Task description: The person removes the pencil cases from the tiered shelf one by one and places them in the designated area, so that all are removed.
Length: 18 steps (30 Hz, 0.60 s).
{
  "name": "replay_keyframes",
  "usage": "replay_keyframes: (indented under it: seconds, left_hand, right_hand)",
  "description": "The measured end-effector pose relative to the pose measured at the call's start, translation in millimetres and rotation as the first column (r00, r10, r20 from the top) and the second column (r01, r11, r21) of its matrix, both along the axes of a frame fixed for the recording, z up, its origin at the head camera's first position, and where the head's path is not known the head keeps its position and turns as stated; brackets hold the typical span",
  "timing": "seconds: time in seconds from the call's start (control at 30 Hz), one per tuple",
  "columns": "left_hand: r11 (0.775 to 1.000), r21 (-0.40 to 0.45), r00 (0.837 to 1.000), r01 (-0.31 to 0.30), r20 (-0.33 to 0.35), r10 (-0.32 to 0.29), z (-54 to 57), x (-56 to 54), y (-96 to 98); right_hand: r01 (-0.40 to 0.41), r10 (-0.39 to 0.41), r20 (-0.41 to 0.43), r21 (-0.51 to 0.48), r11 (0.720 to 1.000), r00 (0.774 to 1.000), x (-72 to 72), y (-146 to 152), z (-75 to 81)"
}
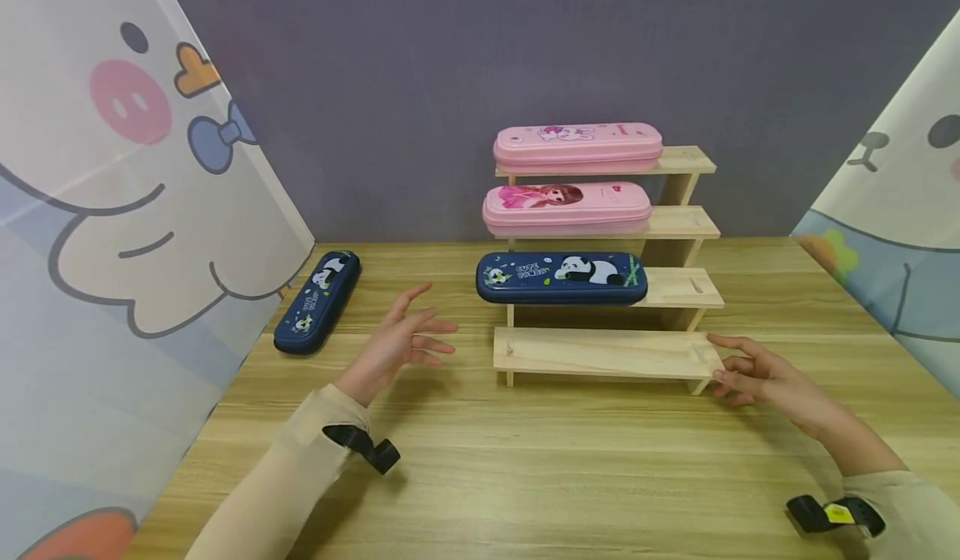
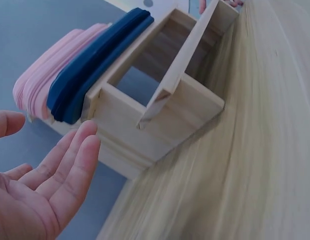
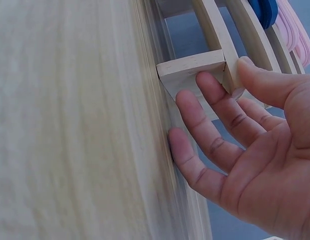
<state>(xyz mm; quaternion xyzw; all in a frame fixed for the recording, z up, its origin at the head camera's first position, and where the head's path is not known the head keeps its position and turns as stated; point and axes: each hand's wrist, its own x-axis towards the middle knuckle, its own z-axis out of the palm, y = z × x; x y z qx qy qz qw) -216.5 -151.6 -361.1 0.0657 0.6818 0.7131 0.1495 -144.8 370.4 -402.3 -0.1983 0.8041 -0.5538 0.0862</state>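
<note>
A stepped wooden display rack [image 1: 607, 352] stands on the table, its lowest step bare. On the upper steps lie a pink rabbit pencil case [image 1: 577, 147], a pink doll pencil case [image 1: 566, 208] and a navy panda pencil case [image 1: 561, 277]. A second navy panda pencil case [image 1: 317, 302] rests on the table at the left. Between it and the rack is my left hand [image 1: 393, 345], fingers spread, holding nothing. My right hand [image 1: 765, 381] pinches the right end of the lowest step. In the right wrist view, its thumb [image 3: 262, 82] and fingertips lie either side of the board's end.
The wood-grain table [image 1: 525, 477] runs up to a grey back wall [image 1: 420, 85]. Cartoon-printed panels [image 1: 150, 235] slant along the left, with another printed panel [image 1: 907, 210] at the right.
</note>
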Motion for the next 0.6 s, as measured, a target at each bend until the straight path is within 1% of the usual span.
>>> replay_keyframes:
  seconds: [0.17, 0.27, 0.37, 0.43, 0.6]
  left_hand:
    - [0.999, 0.025, 0.999, 0.027, -0.018, -0.026, 4.6, -2.8, 10.6]
    - [0.999, 0.039, 0.999, 0.033, -0.016, -0.032, 8.0, -4.2, 18.7]
    - [0.998, 0.044, 0.999, 0.048, -0.014, -0.047, 10.6, -5.3, 26.3]
    - [0.997, 0.050, 0.998, 0.061, -0.010, -0.060, 11.8, -6.2, 30.8]
    - [0.994, 0.065, 0.996, 0.091, -0.012, -0.090, 13.8, -9.5, 39.0]
  right_hand:
    - [0.015, -0.015, 0.009, 0.012, 1.000, 1.000, 0.1, 0, 0.0]
    - [0.026, -0.027, 0.012, 0.022, 0.999, 1.000, 0.4, -1, 0.6]
    - [0.014, -0.015, 0.016, 0.017, 1.000, 1.000, 0.2, -1, 0.8]
    - [0.024, -0.025, 0.021, 0.020, 1.000, 0.999, 0.5, -1, 0.6]
    - [0.018, -0.019, 0.017, 0.026, 1.000, 1.000, 0.6, -2, 0.1]
